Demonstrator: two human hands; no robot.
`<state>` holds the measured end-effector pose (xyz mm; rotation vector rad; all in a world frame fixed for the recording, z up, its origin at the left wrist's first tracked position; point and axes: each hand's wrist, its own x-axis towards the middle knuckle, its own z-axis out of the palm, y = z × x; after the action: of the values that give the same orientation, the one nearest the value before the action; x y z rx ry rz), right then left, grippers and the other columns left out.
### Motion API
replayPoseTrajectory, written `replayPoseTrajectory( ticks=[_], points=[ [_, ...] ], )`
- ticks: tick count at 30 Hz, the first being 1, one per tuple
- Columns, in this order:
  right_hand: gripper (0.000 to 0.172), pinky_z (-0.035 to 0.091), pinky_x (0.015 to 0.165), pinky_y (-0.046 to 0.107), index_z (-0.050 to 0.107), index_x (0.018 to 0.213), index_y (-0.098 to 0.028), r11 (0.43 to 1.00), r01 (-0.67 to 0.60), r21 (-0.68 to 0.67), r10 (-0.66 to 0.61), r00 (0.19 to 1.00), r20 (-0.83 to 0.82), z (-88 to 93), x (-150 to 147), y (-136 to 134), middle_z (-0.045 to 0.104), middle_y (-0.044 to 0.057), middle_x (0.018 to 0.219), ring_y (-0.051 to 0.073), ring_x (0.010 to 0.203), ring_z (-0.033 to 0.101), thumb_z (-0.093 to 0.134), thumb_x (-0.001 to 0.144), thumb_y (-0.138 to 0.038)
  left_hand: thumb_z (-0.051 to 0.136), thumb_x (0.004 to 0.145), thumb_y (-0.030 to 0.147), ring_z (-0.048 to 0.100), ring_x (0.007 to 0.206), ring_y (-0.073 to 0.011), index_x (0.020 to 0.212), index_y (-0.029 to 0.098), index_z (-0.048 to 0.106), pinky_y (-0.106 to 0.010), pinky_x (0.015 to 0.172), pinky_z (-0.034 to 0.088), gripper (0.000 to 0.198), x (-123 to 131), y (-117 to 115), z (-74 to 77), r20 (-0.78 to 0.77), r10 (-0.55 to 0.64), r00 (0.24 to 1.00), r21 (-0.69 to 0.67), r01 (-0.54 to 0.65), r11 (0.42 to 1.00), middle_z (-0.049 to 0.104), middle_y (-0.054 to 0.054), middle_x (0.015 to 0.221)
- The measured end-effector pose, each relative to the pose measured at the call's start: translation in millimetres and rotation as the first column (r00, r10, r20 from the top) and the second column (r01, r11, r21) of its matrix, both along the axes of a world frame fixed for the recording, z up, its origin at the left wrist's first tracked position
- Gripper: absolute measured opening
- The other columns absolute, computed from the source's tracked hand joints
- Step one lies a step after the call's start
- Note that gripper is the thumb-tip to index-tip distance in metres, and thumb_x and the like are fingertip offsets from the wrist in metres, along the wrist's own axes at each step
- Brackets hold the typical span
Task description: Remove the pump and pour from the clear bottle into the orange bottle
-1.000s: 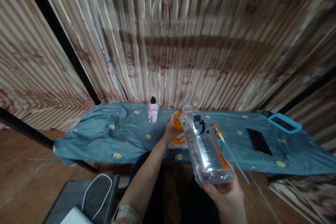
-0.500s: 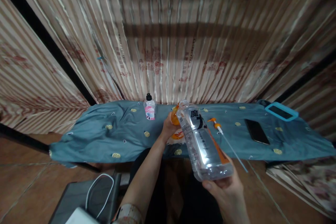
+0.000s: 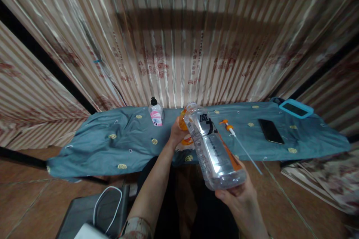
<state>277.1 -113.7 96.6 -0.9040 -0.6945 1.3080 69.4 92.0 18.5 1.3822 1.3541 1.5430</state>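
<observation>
A large clear plastic bottle [image 3: 214,149] with black lettering and an orange label edge is tilted, its neck up and to the left. My right hand [image 3: 238,198] is closed round its base. Behind the bottle's neck, my left hand [image 3: 176,132] grips an orange bottle [image 3: 183,121], whose lower part shows an orange and white label; the bottles' mouths are close, but I cannot tell whether they touch. An orange and white pump head [image 3: 229,127] with a long tube lies to the right. A small clear bottle [image 3: 156,114] with a black cap and pink label stands left.
A teal cloth with pineapple prints [image 3: 101,138] covers the narrow table. On its right lie a black phone [image 3: 270,131] and a blue-framed object [image 3: 295,108]. Below left, a white cable [image 3: 108,190] rests on a grey surface. A striped curtain [image 3: 179,63] hangs behind.
The whole view has shifted slightly. Both hands keep their holds, and the clear bottle stays tilted at nearly the same angle.
</observation>
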Motion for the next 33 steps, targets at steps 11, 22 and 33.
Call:
replayPoseTrajectory(
  ticks=[11, 22, 33],
  points=[
    [0.099, 0.070, 0.082, 0.023, 0.076, 0.132, -0.028, 0.998, 0.039, -0.049, -0.042, 0.997, -0.065, 8.1, -4.0, -7.5, 0.087, 0.006, 0.125, 0.021, 0.102, 0.087, 0.120, 0.045, -0.032, 0.102, 0.057, 0.023, 0.078, 0.095, -0.0235, 0.099, 0.024, 0.069, -0.039, 0.097, 0.065, 0.053, 0.6, -4.7, 6.4, -0.012, 0.027, 1.000, -0.064, -0.028, 0.998, 0.081, -0.001, 0.098],
    [0.081, 0.072, 0.091, 0.028, 0.076, 0.143, -0.039, 0.968, -0.213, 0.136, 0.207, 0.977, 0.053, -25.1, 26.2, 1.6, 0.083, 0.004, 0.140, 0.025, 0.117, 0.085, 0.108, 0.073, -0.013, 0.090, 0.076, 0.030, 0.079, 0.119, -0.0269, 0.134, 0.022, 0.072, -0.036, 0.104, 0.062, 0.061, -0.1, -3.7, 12.7, 0.034, -0.008, 0.999, 0.069, 0.006, 0.998, 0.084, -0.008, 0.129],
    [0.075, 0.071, 0.095, 0.032, 0.076, 0.146, -0.042, 0.972, -0.226, 0.068, 0.221, 0.973, 0.069, -4.8, 19.1, -7.1, 0.081, 0.007, 0.144, 0.028, 0.118, 0.085, 0.105, 0.079, -0.022, 0.087, 0.080, 0.029, 0.080, 0.107, -0.0240, 0.127, 0.023, 0.075, -0.034, 0.101, 0.062, 0.049, 0.7, -3.3, 18.3, 0.031, -0.018, 0.999, 0.060, 0.016, 0.998, 0.086, -0.004, 0.116]
  ],
)
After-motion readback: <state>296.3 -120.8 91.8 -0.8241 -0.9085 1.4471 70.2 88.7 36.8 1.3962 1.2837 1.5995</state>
